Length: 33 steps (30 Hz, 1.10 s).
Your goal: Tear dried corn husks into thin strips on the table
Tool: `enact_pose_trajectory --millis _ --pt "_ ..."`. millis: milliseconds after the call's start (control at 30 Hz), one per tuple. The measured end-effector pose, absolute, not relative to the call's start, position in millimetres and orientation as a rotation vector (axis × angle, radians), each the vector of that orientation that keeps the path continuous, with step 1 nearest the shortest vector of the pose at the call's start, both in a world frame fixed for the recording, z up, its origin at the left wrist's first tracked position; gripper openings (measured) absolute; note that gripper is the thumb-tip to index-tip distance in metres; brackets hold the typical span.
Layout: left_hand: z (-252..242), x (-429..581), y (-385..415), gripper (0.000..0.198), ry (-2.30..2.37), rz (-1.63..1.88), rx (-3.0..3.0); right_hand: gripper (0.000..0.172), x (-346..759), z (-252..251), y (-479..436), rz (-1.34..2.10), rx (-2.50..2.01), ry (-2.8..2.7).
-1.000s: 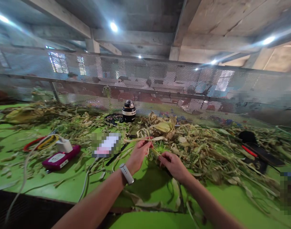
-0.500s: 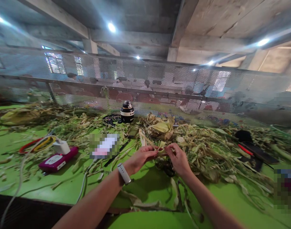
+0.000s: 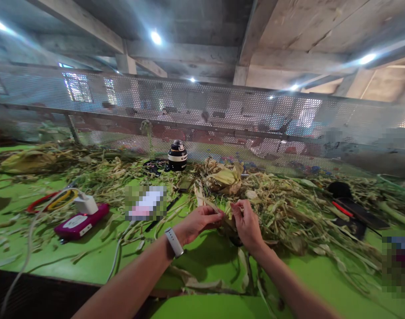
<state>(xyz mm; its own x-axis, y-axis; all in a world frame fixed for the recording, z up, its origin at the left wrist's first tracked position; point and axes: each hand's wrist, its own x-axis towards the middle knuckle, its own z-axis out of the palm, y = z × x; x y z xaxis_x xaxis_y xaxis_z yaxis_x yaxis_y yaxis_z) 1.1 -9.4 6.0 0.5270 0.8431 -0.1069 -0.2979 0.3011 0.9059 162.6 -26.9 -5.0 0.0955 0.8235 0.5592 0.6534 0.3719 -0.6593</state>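
My left hand is closed over the green table, its thumb and fingers pinching a pale dried leaf strip that sticks up past the fingertips. A short gap separates it from my right hand, whose fingers are curled in a pinch beside a small yellowish leaf piece. Whatever those right fingers hold is too small to make out. Right behind both hands lies a heap of dried leaves and stalks, with a larger yellow-green leaf on top.
A phone with a blurred screen and a purple power strip with a white charger lie at left, cables trailing. A black bottle stands before a perforated metal screen. Dark items rest at right.
My hands have drawn slightly apart; the right fingers have come away from the left and curled in more. My left hand still pinches the strip.
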Motion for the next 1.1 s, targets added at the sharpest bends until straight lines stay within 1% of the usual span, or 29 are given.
enact_pose_trajectory --millis 133,233,367,500,600,700,767,800,867,933,1000,1100 --pt "10.6 0.5 -11.7 0.029 0.7 0.86 0.976 0.027 162.0 -3.8 -27.0 0.165 -1.362 -1.581" --pt "11.0 0.0 -11.7 0.032 0.667 0.883 1.039 0.027 161.8 -1.9 -26.8 0.217 -1.36 -1.545" --pt "4.1 2.0 -8.1 0.034 0.758 0.955 1.281 0.029 162.6 -3.2 -22.2 0.387 -1.348 -1.483" --pt "-2.6 3.2 -2.0 0.029 0.94 1.039 1.482 0.033 163.7 -10.6 -14.7 0.605 -1.328 -1.432" --pt "-4.0 1.2 3.5 0.024 1.025 1.129 1.515 0.036 163.1 -13.7 -14.6 0.735 -1.402 -1.49" --pt "-3.1 -2.0 7.5 0.023 1.083 1.212 1.533 0.027 161.4 -10.5 -21.2 0.59 -1.436 -1.72" --pt "-1.3 -3.6 7.6 0.022 1.13 1.209 1.598 0.03 160.4 -5.7 -27.0 0.355 -1.362 -1.902" --pt "0.1 -4.2 6.9 0.022 1.151 1.178 1.642 0.031 160.1 -3.0 -29.5 0.214 -1.302 -1.974" --pt "3.5 -4.7 3.9 0.021 1.154 1.077 1.723 0.028 160.0 2.0 -32.9 -0.073 -1.184 -2.051" --pt "7.2 -4.7 0.0 0.018 1.098 0.965 1.794 0.026 160.5 5.5 -34.0 -0.271 -1.096 -2.055" --pt "10.5 -4.6 -3.5 0.014 1.016 0.907 1.862 0.027 161.0 6.6 -33.8 -0.321 -1.057 -2.053" --pt "14.1 -4.8 -7.2 0.01 0.921 0.914 1.896 0.027 160.1 5.0 -34.3 -0.205 -1.126 -2.051"
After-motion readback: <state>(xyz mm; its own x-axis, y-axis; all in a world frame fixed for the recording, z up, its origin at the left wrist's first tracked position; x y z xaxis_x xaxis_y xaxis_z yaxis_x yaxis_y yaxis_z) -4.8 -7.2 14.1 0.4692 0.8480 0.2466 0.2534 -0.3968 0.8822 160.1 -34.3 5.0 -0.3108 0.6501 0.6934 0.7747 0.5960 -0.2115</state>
